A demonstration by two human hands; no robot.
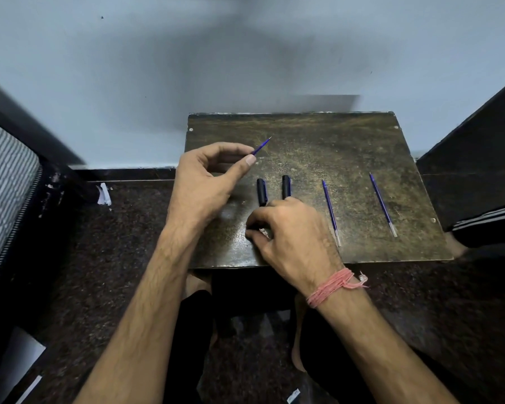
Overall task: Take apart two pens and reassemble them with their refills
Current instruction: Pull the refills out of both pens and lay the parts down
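Note:
My left hand (209,179) is raised over the left part of the small dark wooden table (362,141) and pinches a blue refill (261,145) whose tip points up and away. My right hand (289,231) rests on the table near its front edge, fingers closed around a small dark pen part that is mostly hidden. Two black pen caps (261,191) (286,186) lie side by side just beyond my right hand. Two more blue refills (330,211) (382,204) lie to the right, tips pointing away.
The table stands against a pale blue wall. A patterned cushion or bag (6,185) sits at the left, a dark object (478,170) at the right. White paper scraps (104,195) lie on the dark speckled floor.

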